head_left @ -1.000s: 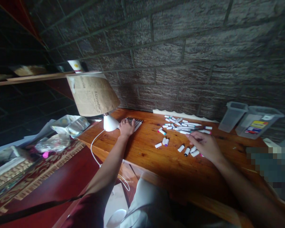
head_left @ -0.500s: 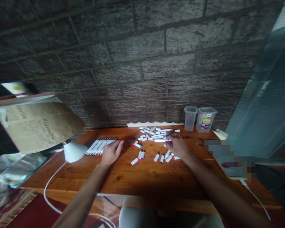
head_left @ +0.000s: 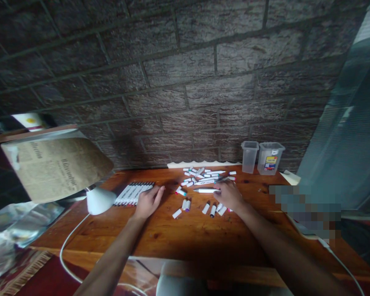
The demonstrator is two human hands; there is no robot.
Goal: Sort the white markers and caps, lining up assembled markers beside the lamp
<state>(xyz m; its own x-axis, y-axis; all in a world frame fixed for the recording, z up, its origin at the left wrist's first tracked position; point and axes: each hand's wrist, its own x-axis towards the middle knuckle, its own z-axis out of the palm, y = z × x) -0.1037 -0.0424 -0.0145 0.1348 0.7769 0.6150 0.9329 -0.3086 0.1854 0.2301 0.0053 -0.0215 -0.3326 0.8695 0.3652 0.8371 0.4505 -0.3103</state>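
two hands are down on the desk (head_left: pixel 185 236). one white marker (head_left: pixel 205 190) lies flat between them, long axis left-right across our view, apart from the heap of markers (head_left: pixel 203 174) behind it and the loose caps (head_left: pixel 210 209) in front. the right hand (head_left: pixel 231 196) is the nearer one by far. the marker sticks out leftward from its fingers (head_left: pixel 221 189), which are curled and bunched over the marker's right end and touching it. we cannot tell if they really pinch it or just rest on it. the left hand (head_left: pixel 148 202) is well apart from that marker, palm down and fingers stretched out loose, grasping nothing, with its fingertips at the right edge of the row of markers (head_left: pixel 135 192) laid side by side near the lamp (head_left: pixel 100 200). two clear tubs (head_left: pixel 249 157) stand at the wall, past the right hand.
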